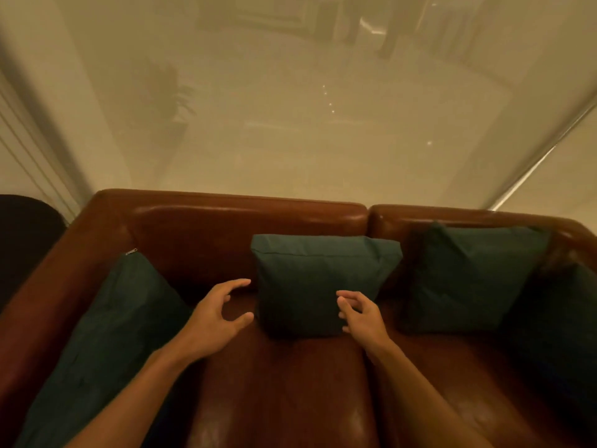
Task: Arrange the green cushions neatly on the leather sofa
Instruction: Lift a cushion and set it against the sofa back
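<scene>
A brown leather sofa (245,215) fills the lower half of the view. A dark green cushion (316,273) stands upright against the middle of the backrest. My left hand (219,315) hovers open just left of it, fingers spread and curled. My right hand (361,313) is open in front of its lower right corner, fingertips close to the fabric. Another green cushion (109,334) leans on the left armrest. A third green cushion (475,273) leans on the right half of the backrest, and a further dark cushion (559,334) lies at the far right edge.
Behind the sofa a frosted glass wall (290,108) shows a blurred room. A dark rounded object (26,234) sits beyond the left armrest. A metal frame strip (542,156) runs diagonally at the upper right.
</scene>
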A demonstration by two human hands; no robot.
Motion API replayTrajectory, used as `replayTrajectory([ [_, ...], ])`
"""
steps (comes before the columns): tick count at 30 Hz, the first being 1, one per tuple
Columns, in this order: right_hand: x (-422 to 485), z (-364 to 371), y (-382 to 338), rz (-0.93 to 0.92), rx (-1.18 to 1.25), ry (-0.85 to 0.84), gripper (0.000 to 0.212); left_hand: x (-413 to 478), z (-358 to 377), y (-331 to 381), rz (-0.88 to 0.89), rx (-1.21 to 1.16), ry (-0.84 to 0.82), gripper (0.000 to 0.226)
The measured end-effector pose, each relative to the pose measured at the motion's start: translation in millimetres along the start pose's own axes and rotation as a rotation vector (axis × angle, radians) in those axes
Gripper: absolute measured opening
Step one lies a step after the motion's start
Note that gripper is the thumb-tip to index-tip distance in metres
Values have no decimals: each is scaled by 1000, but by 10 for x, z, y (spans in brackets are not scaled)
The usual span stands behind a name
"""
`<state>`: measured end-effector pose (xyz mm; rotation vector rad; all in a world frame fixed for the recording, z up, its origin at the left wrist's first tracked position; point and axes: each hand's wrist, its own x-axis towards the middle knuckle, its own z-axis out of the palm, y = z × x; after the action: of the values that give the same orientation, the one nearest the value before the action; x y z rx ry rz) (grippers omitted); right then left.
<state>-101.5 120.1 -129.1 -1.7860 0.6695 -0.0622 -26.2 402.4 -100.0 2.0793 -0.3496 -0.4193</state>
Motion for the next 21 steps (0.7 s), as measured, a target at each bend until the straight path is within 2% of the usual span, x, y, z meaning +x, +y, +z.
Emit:
replayTrajectory([
  [11, 785, -1127, 364, 123, 141, 79, 9, 935, 1160, 837, 139, 225, -79, 68],
  [17, 1271, -1330, 338, 197, 216, 125, 59, 1276, 1490, 1060, 134, 357, -112, 79],
  [21, 1538, -1234, 260, 213, 271, 102, 77, 1478, 1643, 1218, 117, 495, -196, 86],
])
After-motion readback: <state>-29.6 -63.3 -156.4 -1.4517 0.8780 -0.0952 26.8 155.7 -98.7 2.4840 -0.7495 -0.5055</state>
